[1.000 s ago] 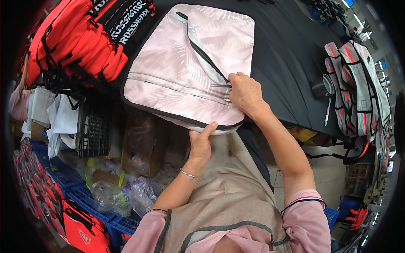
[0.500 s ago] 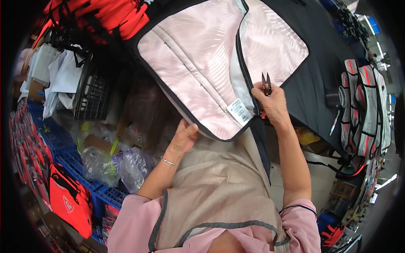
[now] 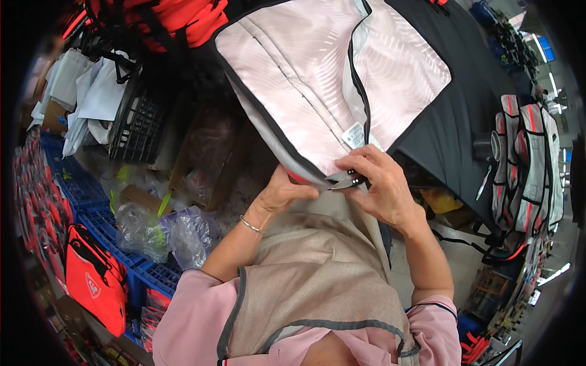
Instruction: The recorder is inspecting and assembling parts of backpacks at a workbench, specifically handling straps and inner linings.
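Note:
A pale pink, leaf-patterned bag [image 3: 293,67] with dark edging lies on the black-covered table, its near corner hanging toward me. A black zip [image 3: 353,67] with grey lining runs across it. My left hand [image 3: 285,192] pinches the bag's near edge, thumb on top and fingers hidden beneath. In my right hand [image 3: 384,186] is a pair of thread snips [image 3: 343,180], its blades pointing left along the edging by my left thumb. Whether the blades touch a thread is too small to tell. A white label [image 3: 354,135] sits partly behind my right fingers.
Red bags [image 3: 177,27] are heaped at the far left, near a black crate [image 3: 137,125] with white sheets. Blue pallets [image 3: 113,229] with clear plastic bags [image 3: 192,238] stand at left. Grey straps with red stripes [image 3: 531,165] hang at right of the black table cover [image 3: 448,131].
My right hand has moved left and nearer me, bringing the snips from upright beside the zip down to the near edge. My left hand has shifted slightly right along the edge.

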Demonstrator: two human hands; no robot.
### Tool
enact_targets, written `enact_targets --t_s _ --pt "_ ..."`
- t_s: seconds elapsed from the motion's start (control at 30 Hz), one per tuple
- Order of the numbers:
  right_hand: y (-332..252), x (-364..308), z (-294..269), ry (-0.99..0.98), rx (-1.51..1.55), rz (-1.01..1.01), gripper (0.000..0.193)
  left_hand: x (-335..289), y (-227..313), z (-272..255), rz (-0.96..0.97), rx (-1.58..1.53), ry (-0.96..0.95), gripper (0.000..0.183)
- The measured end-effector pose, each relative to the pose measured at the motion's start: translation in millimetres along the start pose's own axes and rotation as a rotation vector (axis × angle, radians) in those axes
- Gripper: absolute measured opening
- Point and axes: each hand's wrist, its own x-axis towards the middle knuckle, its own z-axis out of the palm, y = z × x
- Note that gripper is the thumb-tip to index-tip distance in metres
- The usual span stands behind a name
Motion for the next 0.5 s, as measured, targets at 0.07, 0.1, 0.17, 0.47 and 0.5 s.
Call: enact_targets --t_s 0.07,0.1,0.17,0.47,0.5 --pt "3 15 -6 0.018 -0.008 -0.053 0.04 8 10 7 0.066 0.107 0.067 0.081" --pt "5 23 -9 0.015 -0.02 -0.049 0.038 13 18 12 0.108 0.134 0.067 0.077" --pt "4 44 -16 0.037 -0.074 -0.059 0.028 22 25 22 0.186 0.175 0.163 0.067" --pt "-26 90 -37 0.072 0.037 -0.035 0.013 31 42 42 0.335 -0.075 0.316 0.051" --pt "-26 90 -35 0.048 -0.012 -0.047 0.015 29 42 45 0.343 -0.032 0.374 0.043"
